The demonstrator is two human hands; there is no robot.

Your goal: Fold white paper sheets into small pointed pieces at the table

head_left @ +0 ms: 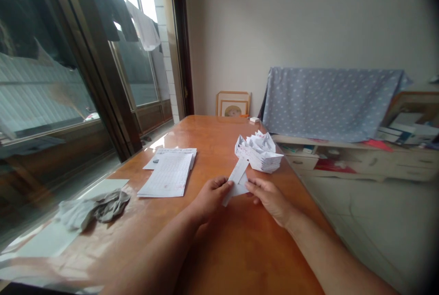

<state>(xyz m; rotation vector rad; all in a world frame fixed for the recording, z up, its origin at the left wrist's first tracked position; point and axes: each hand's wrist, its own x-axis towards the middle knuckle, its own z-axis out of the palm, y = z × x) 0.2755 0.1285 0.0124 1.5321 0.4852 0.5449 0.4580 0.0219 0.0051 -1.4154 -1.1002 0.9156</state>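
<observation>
A partly folded sheet of white paper (239,177) is held between my two hands above the wooden table. My left hand (214,196) pinches its left edge between thumb and fingers. On the other side, my right hand (269,198) grips the right edge the same way. A long narrow flap of the paper runs diagonally, its upper end pointing toward a stack of folded paper boats (262,153). The boats are nested into one another just beyond my hands. The undersides of my fingers are partly hidden.
Written sheets (168,174) lie in a pile at the left. Nearer, a crumpled grey cloth (111,206) rests by the table's left side. A small white box (254,120) sits at the far edge of the table (212,135). A blue dotted cloth (325,103) drapes over something beyond.
</observation>
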